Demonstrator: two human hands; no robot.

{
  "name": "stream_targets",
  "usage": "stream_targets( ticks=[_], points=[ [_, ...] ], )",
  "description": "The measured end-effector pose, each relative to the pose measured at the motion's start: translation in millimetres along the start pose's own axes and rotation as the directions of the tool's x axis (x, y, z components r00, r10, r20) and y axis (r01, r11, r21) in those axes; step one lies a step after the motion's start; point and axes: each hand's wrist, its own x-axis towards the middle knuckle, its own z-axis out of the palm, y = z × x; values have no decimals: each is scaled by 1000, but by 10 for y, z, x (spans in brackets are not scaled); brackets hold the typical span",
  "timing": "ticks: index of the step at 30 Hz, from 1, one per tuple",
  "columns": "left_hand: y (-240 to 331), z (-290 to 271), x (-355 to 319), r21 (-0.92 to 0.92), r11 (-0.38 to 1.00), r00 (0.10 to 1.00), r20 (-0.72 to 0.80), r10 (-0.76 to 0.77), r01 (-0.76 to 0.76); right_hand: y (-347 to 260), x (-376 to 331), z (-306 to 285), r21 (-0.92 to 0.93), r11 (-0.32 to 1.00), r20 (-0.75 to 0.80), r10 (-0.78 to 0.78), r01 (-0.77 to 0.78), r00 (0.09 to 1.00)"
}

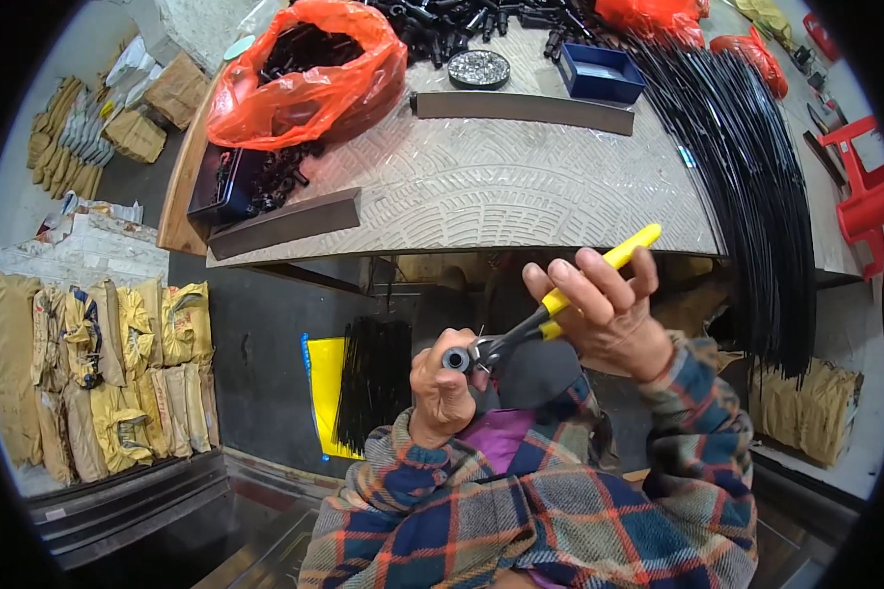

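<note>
My left hand [434,401] is closed around a black tubular part [456,360], its round open end facing up. In my right hand [604,309] is a pair of pliers [532,326] with yellow handles and dark jaws, the fingers wrapped round the handles. The plier jaws meet the right side of the tubular part, where a thin wire-like piece sticks out. Exactly what the jaws grip is too small to tell. Both hands are in front of the table's near edge, above my lap.
On the patterned table [521,187] are a red plastic bag [363,83] of black parts, a blue box [602,74], a round tin [478,69] and dark bars [525,111]. Long black strands [756,187] hang over the right edge. A red stool [862,187] stands at right; sacks [157,324] lie left.
</note>
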Motion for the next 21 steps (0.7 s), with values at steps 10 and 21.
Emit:
stream_targets(
  ticks=[10, 21],
  points=[
    [-22, 72, -23, 51, 997, 990, -120, 70, -64, -334, -168, -116, 63, 981, 125, 176, -185, 976],
    [35, -306, 64, -159, 985, 872, 470, 134, -66, 408, 185, -575, 826, 459, 521, -398, -328, 756]
  ],
)
